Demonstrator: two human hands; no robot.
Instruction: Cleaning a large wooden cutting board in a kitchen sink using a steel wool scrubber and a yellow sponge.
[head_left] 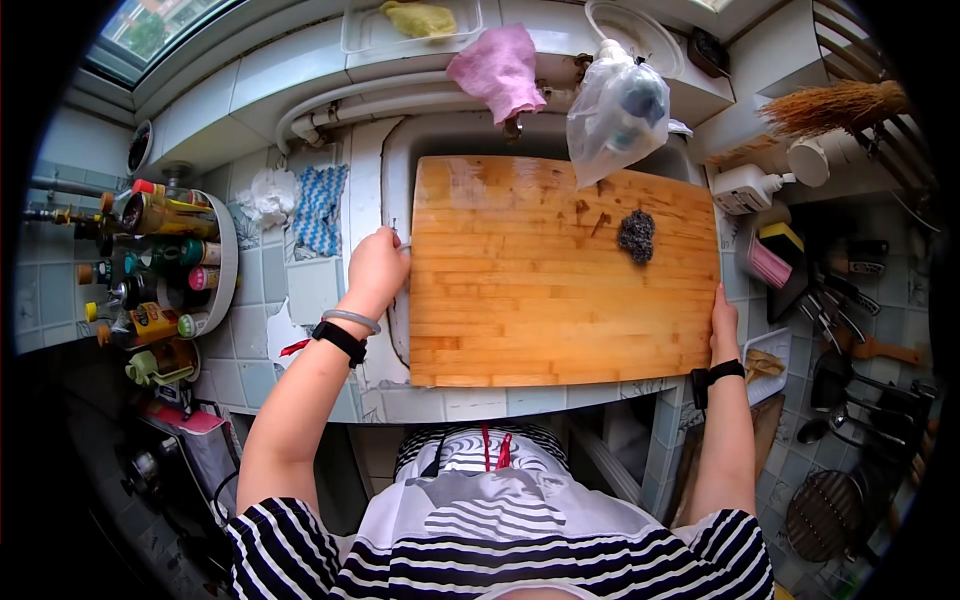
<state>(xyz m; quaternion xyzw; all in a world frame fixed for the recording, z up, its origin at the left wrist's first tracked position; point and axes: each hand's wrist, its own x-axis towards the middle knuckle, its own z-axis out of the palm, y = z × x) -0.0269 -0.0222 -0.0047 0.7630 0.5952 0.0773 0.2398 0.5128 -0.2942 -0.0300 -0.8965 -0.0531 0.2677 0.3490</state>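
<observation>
A large wooden cutting board (540,310) lies across the sink (398,165), with dark wet stains towards its far right. My left hand (378,272) is closed at the board's left edge, its fingertips partly hidden there. At the right edge, my right hand (724,325) grips the board from the side, the thumb along the rim and the other fingers out of sight. A dark grey steel wool scrubber (636,237) rests on the board's right half, touched by neither hand.
A plastic bag (618,115) and a pink cloth (498,72) hang over the sink's far side. Bottles fill a white rack (222,260) at left, near a blue striped cloth (320,210). A white pump bottle (745,188), sponges (780,240) and hanging utensils (850,410) are at right.
</observation>
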